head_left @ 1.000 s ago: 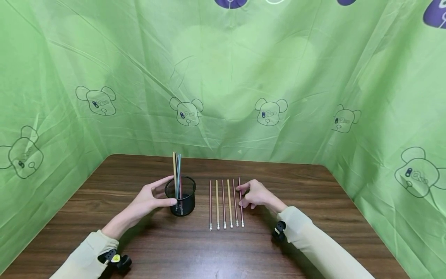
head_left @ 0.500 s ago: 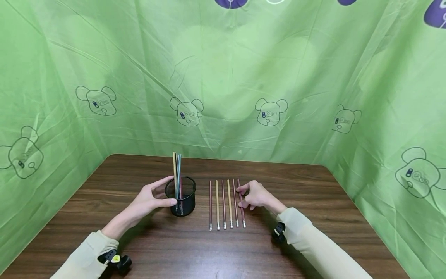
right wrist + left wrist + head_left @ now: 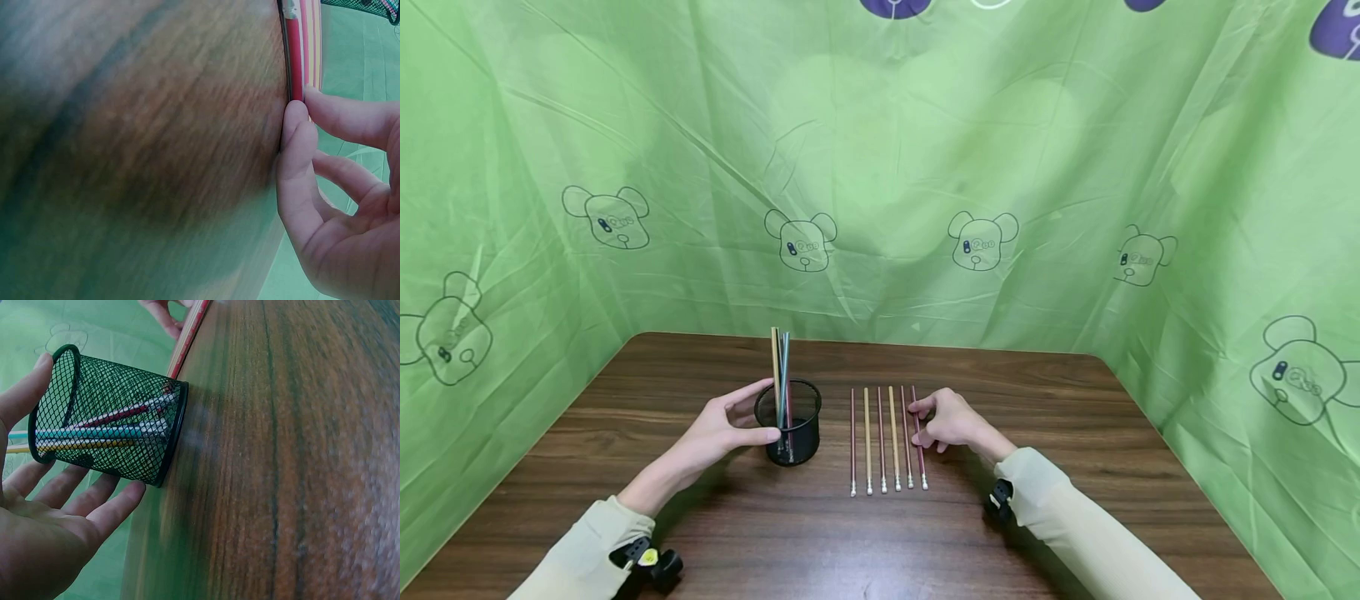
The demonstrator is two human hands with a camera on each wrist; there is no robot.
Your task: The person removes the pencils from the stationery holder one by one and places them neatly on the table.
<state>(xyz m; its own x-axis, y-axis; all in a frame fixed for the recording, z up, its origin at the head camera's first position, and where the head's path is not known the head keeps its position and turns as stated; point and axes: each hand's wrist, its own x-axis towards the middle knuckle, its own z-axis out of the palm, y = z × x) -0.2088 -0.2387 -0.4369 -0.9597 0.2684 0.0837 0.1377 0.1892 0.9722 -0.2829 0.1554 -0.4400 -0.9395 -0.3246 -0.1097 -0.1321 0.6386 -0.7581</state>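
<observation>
A black mesh pencil cup (image 3: 805, 439) stands on the wooden table, holding a few upright pencils (image 3: 785, 375), blue and yellowish among them. My left hand (image 3: 718, 429) holds the cup from its left side; in the left wrist view the thumb is at the rim and the fingers lie along the mesh (image 3: 119, 387). Right of the cup, several red and yellow pencils lie side by side, eraser ends toward me. My right hand (image 3: 957, 419) holds the rightmost red pencil (image 3: 922, 468) with thumb and fingertips, low against the table, as the right wrist view shows on that pencil (image 3: 296, 62).
The row begins with a red pencil (image 3: 853, 442) a short way right of the cup. Green printed cloth (image 3: 895, 167) hangs behind the table (image 3: 865, 550) and along both sides. Black wrist cameras (image 3: 664, 568) sit on the sleeves.
The rightmost red pencil has turned slightly, its far end going left and its eraser end a little right. My right hand moved with it only slightly; my left hand and the cup stayed put.
</observation>
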